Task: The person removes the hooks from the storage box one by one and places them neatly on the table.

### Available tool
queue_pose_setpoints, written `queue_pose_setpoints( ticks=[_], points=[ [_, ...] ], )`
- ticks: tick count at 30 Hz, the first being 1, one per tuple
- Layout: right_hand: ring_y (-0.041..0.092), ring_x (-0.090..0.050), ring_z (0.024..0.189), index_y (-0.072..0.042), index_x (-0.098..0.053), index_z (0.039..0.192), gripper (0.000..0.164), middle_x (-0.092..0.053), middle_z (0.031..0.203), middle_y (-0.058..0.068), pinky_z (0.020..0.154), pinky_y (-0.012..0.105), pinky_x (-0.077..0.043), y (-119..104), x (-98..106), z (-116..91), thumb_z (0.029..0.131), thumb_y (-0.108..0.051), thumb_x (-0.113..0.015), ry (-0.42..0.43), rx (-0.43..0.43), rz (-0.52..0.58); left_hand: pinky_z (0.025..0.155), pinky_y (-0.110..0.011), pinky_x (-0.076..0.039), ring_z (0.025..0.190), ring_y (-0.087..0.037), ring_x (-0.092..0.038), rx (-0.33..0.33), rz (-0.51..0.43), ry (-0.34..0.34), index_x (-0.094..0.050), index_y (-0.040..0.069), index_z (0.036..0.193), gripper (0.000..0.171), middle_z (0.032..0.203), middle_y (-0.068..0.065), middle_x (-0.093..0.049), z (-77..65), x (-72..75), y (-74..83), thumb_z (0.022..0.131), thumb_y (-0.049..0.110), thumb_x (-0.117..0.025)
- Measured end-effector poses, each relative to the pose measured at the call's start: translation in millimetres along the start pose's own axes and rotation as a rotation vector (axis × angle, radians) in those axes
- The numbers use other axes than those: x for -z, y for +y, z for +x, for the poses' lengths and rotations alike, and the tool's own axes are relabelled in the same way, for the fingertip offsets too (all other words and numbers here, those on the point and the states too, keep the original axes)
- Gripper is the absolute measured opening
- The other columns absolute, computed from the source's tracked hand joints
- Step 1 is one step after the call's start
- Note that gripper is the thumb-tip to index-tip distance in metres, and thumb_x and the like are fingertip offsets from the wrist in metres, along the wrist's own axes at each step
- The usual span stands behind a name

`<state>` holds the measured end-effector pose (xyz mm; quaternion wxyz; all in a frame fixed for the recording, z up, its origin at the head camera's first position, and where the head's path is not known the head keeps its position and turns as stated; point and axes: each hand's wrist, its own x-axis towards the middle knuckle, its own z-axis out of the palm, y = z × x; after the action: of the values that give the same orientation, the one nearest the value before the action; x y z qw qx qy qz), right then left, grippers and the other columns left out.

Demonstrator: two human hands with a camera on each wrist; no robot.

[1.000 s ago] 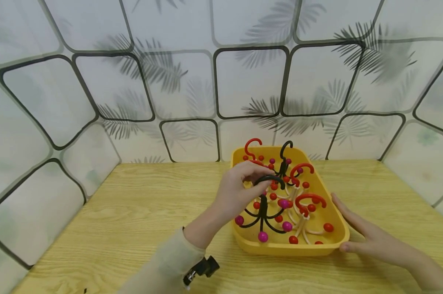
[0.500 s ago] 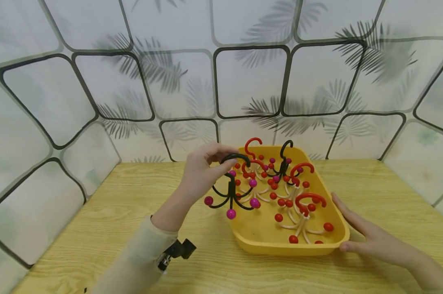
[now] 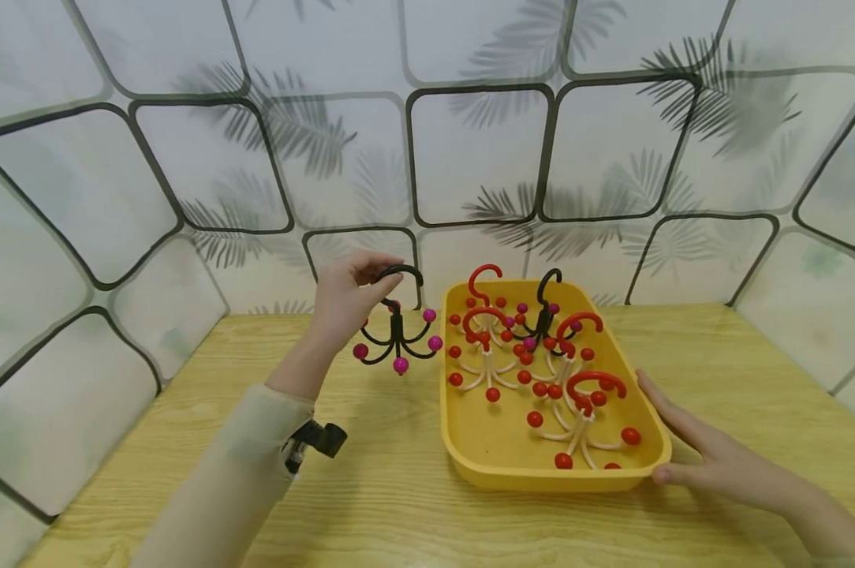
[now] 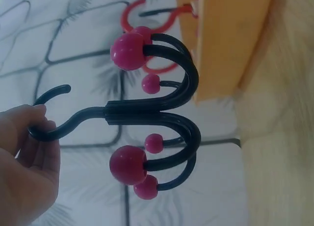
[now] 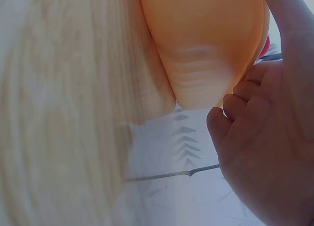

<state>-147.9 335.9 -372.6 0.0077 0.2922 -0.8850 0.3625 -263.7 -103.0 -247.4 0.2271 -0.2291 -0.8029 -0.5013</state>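
Observation:
My left hand (image 3: 351, 298) pinches the curved top of a black hanging hook (image 3: 397, 327) with several upturned arms. The arms end in magenta balls. It hangs upright in the air left of the yellow plastic tub (image 3: 487, 465), over the table. In the left wrist view the thumb and fingers grip the black hook (image 4: 132, 112) near its bend. My right hand (image 3: 722, 465) rests against the tub's right front corner, fingers along the outer side wall and thumb at the front. The right wrist view shows its fingers beside the tub wall (image 5: 206, 34).
Inside the tub stand several white hooks with red tops and red balls, such as one red-topped hook (image 3: 584, 418) at the front right. Another black hook (image 3: 543, 315) stands at the back. The wooden table (image 3: 371, 489) meets a patterned wall (image 3: 480, 158).
My left hand has lifted the black hook out of the tub and carried it left and up, over the table. My right hand has stayed at the tub's corner.

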Motion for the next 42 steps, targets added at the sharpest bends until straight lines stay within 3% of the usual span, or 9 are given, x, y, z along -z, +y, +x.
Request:
queue_pose_setpoints(
  ticks=[6,12,21,30,36,42],
  points=[
    [-0.015,-0.004,0.134,-0.017,-0.004,0.155,0.100,0.000,0.160,0.006,0.092,-0.001,-0.016,1.1,0.5,0.7,0.082,-0.005,-0.072,0.000,0.004,-0.001,0.072,-0.022,-0.050,0.086,-0.019,-0.063,0.103,-0.045,0.065,-0.071,0.002,0.107,0.020,0.097,-0.012,-0.067,14.2,-7.7,-26.4,0.088,0.008,-0.070],
    [-0.015,-0.004,0.134,-0.016,-0.005,0.155,0.100,0.000,0.160,0.006,0.093,-0.001,-0.016,2.1,0.2,1.0,0.082,-0.004,-0.072,-0.005,0.008,0.008,0.070,-0.022,-0.051,0.086,-0.019,-0.064,0.138,-0.067,0.134,-0.072,0.001,0.106,0.020,0.097,-0.013,-0.069,26.7,-21.6,-58.4,0.086,0.007,-0.071],
    [-0.014,-0.005,0.134,-0.015,-0.005,0.155,0.100,0.001,0.159,0.011,0.093,-0.001,-0.016,3.2,-3.1,0.6,0.081,-0.004,-0.072,-0.006,0.015,0.019,0.075,-0.030,-0.049,0.096,-0.018,-0.059,0.308,-0.171,0.172,-0.070,0.004,0.110,0.022,0.102,-0.009,-0.066,34.4,-37.7,-88.3,0.089,0.010,-0.069],
    [-0.014,-0.004,0.134,-0.017,-0.006,0.155,0.101,0.000,0.160,0.009,0.092,-0.001,-0.016,3.6,0.4,0.5,0.081,-0.005,-0.073,-0.002,-0.001,0.014,0.082,-0.033,-0.049,0.098,-0.020,-0.060,0.283,-0.157,0.196,-0.070,0.002,0.109,0.022,0.103,-0.010,-0.067,43.6,-50.5,-102.5,0.088,0.008,-0.069],
    [-0.014,-0.004,0.134,-0.016,-0.006,0.155,0.100,0.000,0.160,0.009,0.092,-0.001,-0.016,3.6,-0.4,-0.5,0.081,-0.005,-0.073,-0.001,0.001,0.017,0.084,-0.034,-0.050,0.098,-0.020,-0.060,0.279,-0.155,0.174,-0.070,0.002,0.108,0.020,0.103,-0.010,-0.067,42.9,-60.6,-117.6,0.088,0.007,-0.069],
    [-0.014,-0.004,0.134,-0.016,-0.006,0.155,0.100,0.001,0.160,0.009,0.092,-0.001,-0.016,3.6,-1.4,-1.4,0.081,-0.005,-0.073,0.004,0.003,0.012,0.086,-0.038,-0.049,0.101,-0.022,-0.060,0.268,-0.173,0.180,-0.069,0.001,0.109,0.022,0.106,-0.011,-0.066,41.5,-64.6,-117.9,0.088,0.007,-0.069]
  ],
)
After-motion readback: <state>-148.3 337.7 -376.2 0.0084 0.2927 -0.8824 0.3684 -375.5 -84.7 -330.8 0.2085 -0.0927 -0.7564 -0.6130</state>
